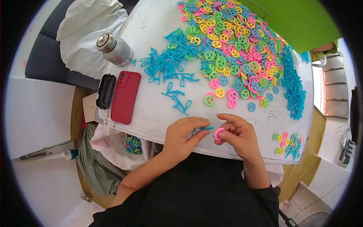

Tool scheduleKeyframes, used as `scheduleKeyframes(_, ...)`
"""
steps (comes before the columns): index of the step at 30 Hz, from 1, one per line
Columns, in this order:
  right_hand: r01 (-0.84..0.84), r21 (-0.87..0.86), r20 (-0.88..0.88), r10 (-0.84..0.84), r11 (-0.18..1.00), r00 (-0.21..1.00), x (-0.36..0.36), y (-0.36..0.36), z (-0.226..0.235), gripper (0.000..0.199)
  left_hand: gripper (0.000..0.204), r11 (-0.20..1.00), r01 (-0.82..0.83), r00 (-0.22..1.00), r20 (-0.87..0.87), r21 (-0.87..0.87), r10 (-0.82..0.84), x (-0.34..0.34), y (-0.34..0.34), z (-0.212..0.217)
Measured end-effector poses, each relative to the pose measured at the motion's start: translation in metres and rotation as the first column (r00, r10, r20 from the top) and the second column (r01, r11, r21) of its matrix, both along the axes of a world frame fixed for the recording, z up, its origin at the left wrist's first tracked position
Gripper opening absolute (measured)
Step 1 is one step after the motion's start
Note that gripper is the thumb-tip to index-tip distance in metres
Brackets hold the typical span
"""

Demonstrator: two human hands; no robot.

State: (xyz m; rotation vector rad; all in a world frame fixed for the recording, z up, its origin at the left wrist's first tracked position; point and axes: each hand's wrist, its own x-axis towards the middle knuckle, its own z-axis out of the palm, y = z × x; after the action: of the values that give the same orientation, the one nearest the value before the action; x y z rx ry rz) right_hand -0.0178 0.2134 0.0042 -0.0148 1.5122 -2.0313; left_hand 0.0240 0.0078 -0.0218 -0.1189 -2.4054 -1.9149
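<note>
Over the near edge of the white table, my left hand point(180, 137) pinches a small blue plastic piece point(206, 128) between thumb and fingertips. Its other end is partly hidden by the fingers. Close beside it, my right hand point(244, 139) grips a pink plastic wheel point(217, 134) by its rim, with thumb and fingers closed on it. A narrow gap separates the wheel from the blue piece. Beyond my hands lie a few loose blue plastic pieces point(184, 107) and a large heap of pink, yellow, green and blue wheels point(242, 41).
A pile of blue pieces point(166, 62) lies left of the wheels, another point(293, 87) along the right edge. A red phone point(126, 97), black case point(106, 91) and metal bottle point(115, 49) stand or lie at left. A small mixed group point(287, 142) sits near right. An open bag point(113, 151) hangs below.
</note>
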Motion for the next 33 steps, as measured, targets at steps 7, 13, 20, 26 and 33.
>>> scheduleKeyframes(7,0.096,0.003,0.018,-0.096,0.995,0.995,0.011,-0.010,-0.026,0.020,0.022,0.984,0.039,0.998,0.033,0.174,-0.046,0.004,0.003,-0.009)
scheduleKeyframes(13,0.194,-0.054,0.221,-0.178,0.980,0.959,0.012,-0.020,-0.021,0.013,0.024,0.984,-0.039,0.999,0.012,0.176,0.038,0.008,0.010,-0.014)
scheduleKeyframes(20,0.237,0.049,0.084,-0.241,0.970,0.967,0.013,-0.027,-0.021,0.012,0.028,0.954,-0.111,0.960,-0.278,-0.278,0.031,0.004,0.012,0.001)
scheduleKeyframes(26,0.134,0.138,-0.189,-0.107,0.981,0.976,0.013,-0.019,-0.018,0.023,0.043,0.978,-0.109,0.988,-0.128,-0.179,0.087,0.005,0.009,-0.003)
scheduleKeyframes(33,-0.135,0.418,-0.342,0.293,0.898,0.893,0.000,0.000,0.002,0.032,0.039,0.983,0.002,0.999,0.038,-0.183,0.005,0.006,0.002,0.005)
